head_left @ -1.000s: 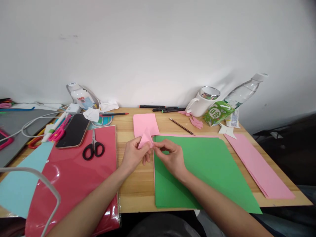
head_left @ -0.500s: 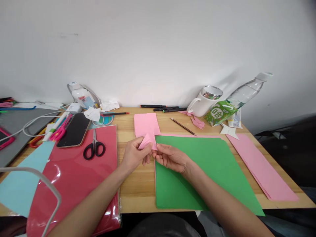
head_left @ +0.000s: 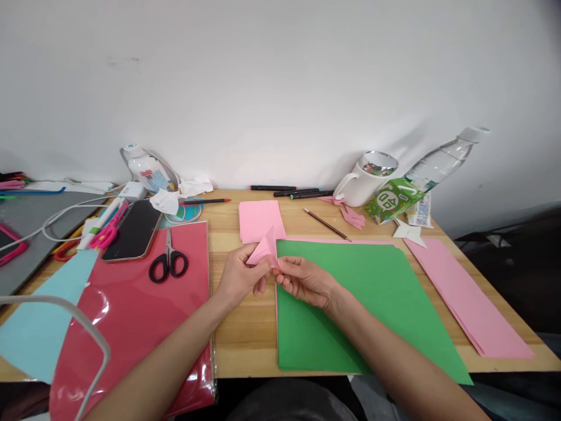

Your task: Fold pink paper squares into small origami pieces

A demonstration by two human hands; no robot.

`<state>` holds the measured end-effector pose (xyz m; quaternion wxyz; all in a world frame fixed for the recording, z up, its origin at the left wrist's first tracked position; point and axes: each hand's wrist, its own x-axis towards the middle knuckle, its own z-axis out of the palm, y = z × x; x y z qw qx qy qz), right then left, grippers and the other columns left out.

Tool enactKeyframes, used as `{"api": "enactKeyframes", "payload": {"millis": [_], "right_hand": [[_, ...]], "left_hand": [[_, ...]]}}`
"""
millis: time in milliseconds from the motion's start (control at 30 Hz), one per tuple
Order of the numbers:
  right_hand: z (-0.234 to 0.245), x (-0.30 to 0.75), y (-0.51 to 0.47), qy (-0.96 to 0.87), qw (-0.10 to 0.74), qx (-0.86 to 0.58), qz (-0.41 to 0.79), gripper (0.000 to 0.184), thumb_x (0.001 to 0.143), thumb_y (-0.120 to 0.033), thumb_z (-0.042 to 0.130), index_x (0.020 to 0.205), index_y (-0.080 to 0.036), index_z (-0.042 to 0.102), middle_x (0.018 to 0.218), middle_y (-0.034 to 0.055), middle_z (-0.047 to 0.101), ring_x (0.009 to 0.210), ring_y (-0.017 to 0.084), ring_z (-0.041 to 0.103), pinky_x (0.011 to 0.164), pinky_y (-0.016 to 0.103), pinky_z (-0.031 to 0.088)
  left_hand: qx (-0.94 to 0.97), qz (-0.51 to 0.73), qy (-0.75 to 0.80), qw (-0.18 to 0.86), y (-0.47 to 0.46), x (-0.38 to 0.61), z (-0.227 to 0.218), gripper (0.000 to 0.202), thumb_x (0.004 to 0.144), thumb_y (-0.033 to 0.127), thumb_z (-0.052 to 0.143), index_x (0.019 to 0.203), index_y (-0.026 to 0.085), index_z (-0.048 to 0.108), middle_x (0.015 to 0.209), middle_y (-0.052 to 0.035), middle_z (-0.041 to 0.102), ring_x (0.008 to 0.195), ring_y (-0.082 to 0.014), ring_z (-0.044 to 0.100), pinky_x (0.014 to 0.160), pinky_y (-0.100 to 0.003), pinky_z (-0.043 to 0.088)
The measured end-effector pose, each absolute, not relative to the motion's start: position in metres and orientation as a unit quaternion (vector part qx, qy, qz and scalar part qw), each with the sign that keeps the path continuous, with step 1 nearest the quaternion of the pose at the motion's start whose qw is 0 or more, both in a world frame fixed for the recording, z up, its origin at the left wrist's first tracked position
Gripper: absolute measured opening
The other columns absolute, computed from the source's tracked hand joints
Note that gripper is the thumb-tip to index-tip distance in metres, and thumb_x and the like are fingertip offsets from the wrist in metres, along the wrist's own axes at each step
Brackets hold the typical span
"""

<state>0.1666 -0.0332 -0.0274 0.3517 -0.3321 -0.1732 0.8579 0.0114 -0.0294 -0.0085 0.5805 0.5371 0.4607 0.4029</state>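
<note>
Between my two hands is a small folded piece of pink paper (head_left: 264, 249), with a pointed tip standing up. My left hand (head_left: 245, 275) pinches its left and lower part between thumb and fingers. The fingertips of my right hand (head_left: 302, 279) pinch its lower right corner. Just behind it lies a stack of square pink paper (head_left: 262, 217). Under my right hand and forearm is a large green sheet (head_left: 350, 316), with a pink edge showing along its back and left sides.
Black-handled scissors (head_left: 169, 263) lie on a red paper pack (head_left: 149, 327) at left, near a phone (head_left: 134, 231). Behind on the right are a pencil (head_left: 328, 224), a white mug (head_left: 362, 181), a green carton (head_left: 390, 202) and a bottle (head_left: 445, 161). Pink strips (head_left: 468, 298) lie far right.
The folded pink paper's pointed flap has risen and now stands more upright. Both hands keep nearly the same place and grip.
</note>
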Motion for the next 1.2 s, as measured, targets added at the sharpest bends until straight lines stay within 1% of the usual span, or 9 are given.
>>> {"api": "enactKeyframes", "payload": {"millis": [133, 500, 567, 633, 700, 800, 900, 1067, 1200], "right_hand": [[-0.025, 0.164, -0.035, -0.209, 0.376, -0.346, 0.834, 0.024, 0.058, -0.026, 0.084, 0.066, -0.012, 0.068, 0.060, -0.0026, 0.066, 0.048, 0.001, 0.060, 0.047, 0.006, 0.048], [-0.026, 0.162, -0.037, -0.302, 0.419, -0.347, 0.783, 0.028, 0.060, -0.034, 0.083, 0.064, -0.012, 0.067, 0.058, -0.0026, 0.065, 0.044, 0.002, 0.055, 0.044, 0.010, 0.044], [-0.025, 0.165, -0.036, -0.308, 0.401, -0.345, 0.791, 0.028, 0.061, -0.036, 0.083, 0.067, -0.012, 0.067, 0.061, -0.0014, 0.067, 0.048, 0.003, 0.058, 0.047, 0.011, 0.046], [-0.026, 0.169, -0.034, -0.309, 0.375, -0.346, 0.803, 0.031, 0.062, -0.040, 0.081, 0.070, -0.012, 0.068, 0.065, 0.0011, 0.068, 0.056, 0.006, 0.063, 0.054, 0.014, 0.050], [-0.027, 0.173, -0.031, -0.295, 0.374, -0.350, 0.807, 0.033, 0.062, -0.041, 0.081, 0.070, -0.012, 0.069, 0.067, 0.0019, 0.069, 0.061, 0.008, 0.065, 0.059, 0.017, 0.052], [-0.031, 0.174, -0.029, -0.261, 0.420, -0.342, 0.799, 0.028, 0.059, -0.033, 0.084, 0.073, -0.014, 0.069, 0.066, -0.0020, 0.067, 0.059, 0.005, 0.062, 0.061, 0.015, 0.051], [-0.035, 0.172, -0.030, -0.246, 0.434, -0.318, 0.806, 0.030, 0.055, -0.025, 0.087, 0.078, -0.014, 0.070, 0.066, -0.0034, 0.067, 0.056, 0.003, 0.059, 0.058, 0.014, 0.049], [-0.038, 0.165, -0.032, -0.242, 0.428, -0.289, 0.822, 0.028, 0.057, -0.027, 0.086, 0.077, -0.014, 0.071, 0.063, -0.0025, 0.066, 0.055, 0.005, 0.057, 0.056, 0.017, 0.046], [-0.038, 0.162, -0.033, -0.252, 0.436, -0.301, 0.810, 0.028, 0.057, -0.030, 0.086, 0.073, -0.014, 0.070, 0.061, -0.0019, 0.065, 0.054, 0.006, 0.056, 0.054, 0.017, 0.044]], "left_hand": [[0.531, 0.405, 0.467, 0.580, -0.029, 0.011, -0.010, 0.019, 0.071, 0.025, 0.062, 0.060, 0.017, 0.049, 0.040, 0.0073, 0.049, 0.027, -0.0070, 0.045, 0.025, -0.015, 0.031], [0.516, 0.411, 0.471, 0.585, -0.030, 0.012, -0.008, 0.020, 0.071, 0.027, 0.061, 0.059, 0.017, 0.048, 0.045, 0.0066, 0.052, 0.027, -0.0072, 0.046, 0.023, -0.015, 0.029], [0.527, 0.408, 0.464, 0.584, -0.030, 0.011, -0.007, 0.019, 0.072, 0.027, 0.061, 0.061, 0.017, 0.049, 0.046, 0.0066, 0.053, 0.027, -0.0069, 0.046, 0.024, -0.015, 0.030], [0.541, 0.400, 0.453, 0.584, -0.030, 0.010, -0.007, 0.017, 0.073, 0.027, 0.060, 0.063, 0.016, 0.051, 0.045, 0.0069, 0.052, 0.028, -0.0063, 0.045, 0.025, -0.015, 0.031], [0.550, 0.388, 0.442, 0.592, -0.030, 0.010, -0.006, 0.015, 0.074, 0.026, 0.059, 0.066, 0.016, 0.052, 0.044, 0.0073, 0.052, 0.027, -0.0058, 0.045, 0.026, -0.014, 0.032], [0.553, 0.361, 0.426, 0.618, -0.030, 0.010, -0.006, 0.011, 0.074, 0.025, 0.058, 0.071, 0.016, 0.052, 0.046, 0.0078, 0.053, 0.028, -0.0057, 0.044, 0.026, -0.015, 0.033], [0.558, 0.334, 0.418, 0.634, -0.031, 0.010, -0.007, 0.014, 0.074, 0.026, 0.058, 0.067, 0.017, 0.050, 0.045, 0.0074, 0.052, 0.028, -0.0060, 0.045, 0.026, -0.015, 0.032], [0.565, 0.331, 0.429, 0.623, -0.032, 0.009, -0.009, 0.016, 0.075, 0.026, 0.056, 0.064, 0.017, 0.049, 0.042, 0.0069, 0.051, 0.027, -0.0061, 0.043, 0.026, -0.015, 0.030], [0.567, 0.329, 0.438, 0.615, -0.031, 0.009, -0.008, 0.016, 0.072, 0.026, 0.058, 0.061, 0.017, 0.050, 0.038, 0.0078, 0.048, 0.027, -0.0055, 0.041, 0.027, -0.015, 0.028]]}}
